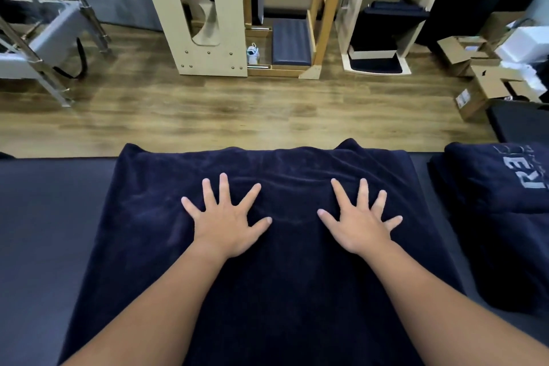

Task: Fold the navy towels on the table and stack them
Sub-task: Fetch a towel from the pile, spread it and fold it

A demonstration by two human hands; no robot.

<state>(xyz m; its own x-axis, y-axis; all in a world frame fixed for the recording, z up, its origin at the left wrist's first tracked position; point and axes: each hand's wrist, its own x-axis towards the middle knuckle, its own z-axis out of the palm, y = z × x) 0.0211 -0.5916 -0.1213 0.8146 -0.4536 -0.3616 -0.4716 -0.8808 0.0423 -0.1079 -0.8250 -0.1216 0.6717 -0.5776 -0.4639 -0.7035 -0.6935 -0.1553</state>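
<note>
Landmark: the large navy terry towel (267, 261), spread flat across the dark padded table (44, 232) directly in front of you; every place below is given relative to it.
Towel lie: its far edge runs along the table's far edge, with two small corners poking up; its near part passes under your forearms and out of the bottom of the view. Shallow creases curve across the cloth beyond your fingertips.
Your left hand (227, 224): palm down on the towel, left of its middle, fingers fanned wide and straight — flat on the cloth, gripping nothing.
Your right hand (361, 224): palm down on the towel, right of its middle, spread just as wide; it presses on the cloth and grasps nothing.
Hands to each other: well apart, level with one another, a strip of bare towel between the thumbs.
Folded navy towels with pale grey lettering (511, 202): a soft pile on the table, right of the spread towel, near it but not touching; a narrow band of table shows between — the lettering is only partly readable.
Wooden plank floor (237, 113): beyond the towel's far edge.
Pale plywood equipment frame (202, 12): standing on the floor well beyond the towel.
Brown cardboard boxes (475, 74): on the floor, beyond the towel and off to its right.
</note>
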